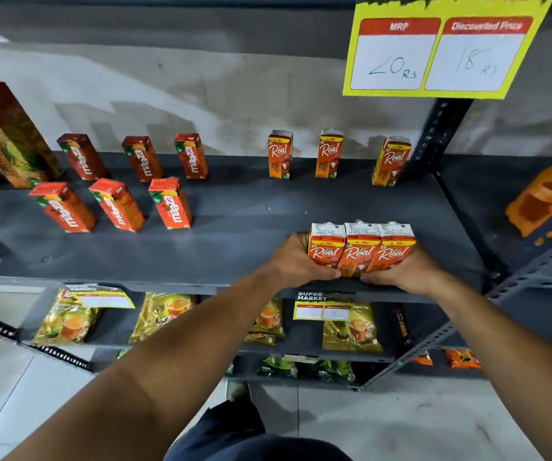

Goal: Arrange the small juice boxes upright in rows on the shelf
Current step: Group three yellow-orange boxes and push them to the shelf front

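Three orange Real juice boxes (361,248) stand pressed side by side near the front edge of the grey shelf (234,207). My left hand (296,261) grips the left end of this cluster and my right hand (407,272) grips the right end. Three more Real boxes stand upright, spaced apart, along the back: (280,154), (330,154), (391,161). To the left, six red Maaza boxes stand upright in two rows of three, back row (143,158) and front row (118,204).
Tall Real cartons (5,134) stand at the far left. A yellow price sign (444,48) hangs overhead. A slotted upright post (434,134) bounds the shelf's right side, with an orange pack (547,197) beyond. Tea packets (164,314) fill lower shelves.
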`<state>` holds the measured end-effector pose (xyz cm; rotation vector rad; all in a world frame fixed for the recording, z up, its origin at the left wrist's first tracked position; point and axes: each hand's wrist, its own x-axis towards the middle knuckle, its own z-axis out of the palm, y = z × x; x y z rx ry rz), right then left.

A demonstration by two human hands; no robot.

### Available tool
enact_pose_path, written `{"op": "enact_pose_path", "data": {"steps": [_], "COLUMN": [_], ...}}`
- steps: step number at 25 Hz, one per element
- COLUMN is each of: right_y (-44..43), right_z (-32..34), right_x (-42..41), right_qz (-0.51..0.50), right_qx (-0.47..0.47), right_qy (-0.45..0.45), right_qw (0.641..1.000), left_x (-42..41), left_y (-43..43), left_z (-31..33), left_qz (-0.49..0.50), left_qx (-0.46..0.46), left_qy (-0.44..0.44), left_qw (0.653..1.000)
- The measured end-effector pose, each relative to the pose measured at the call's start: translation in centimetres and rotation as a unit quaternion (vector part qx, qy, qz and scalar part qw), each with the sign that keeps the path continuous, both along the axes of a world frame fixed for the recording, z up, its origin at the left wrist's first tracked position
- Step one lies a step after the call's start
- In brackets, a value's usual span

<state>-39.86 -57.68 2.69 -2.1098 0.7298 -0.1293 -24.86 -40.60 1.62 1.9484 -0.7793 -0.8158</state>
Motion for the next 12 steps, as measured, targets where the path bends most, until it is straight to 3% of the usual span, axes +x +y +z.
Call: {"op": "enact_pose_path", "data": {"steps": [12], "right_y": [0.03], "right_z": [0.20], "right_x": [-0.30], "right_qz": [0.025], "right_qx": [0.000], "right_qy": [0.000], "right_qw": [1.000], "left_x": [0.22], "left_y": [-0.05], "left_z": [-0.91], "left_qz": [-0.003], "left_qx": [-0.016], "left_qy": [0.022], "left_qw": [1.000]}}
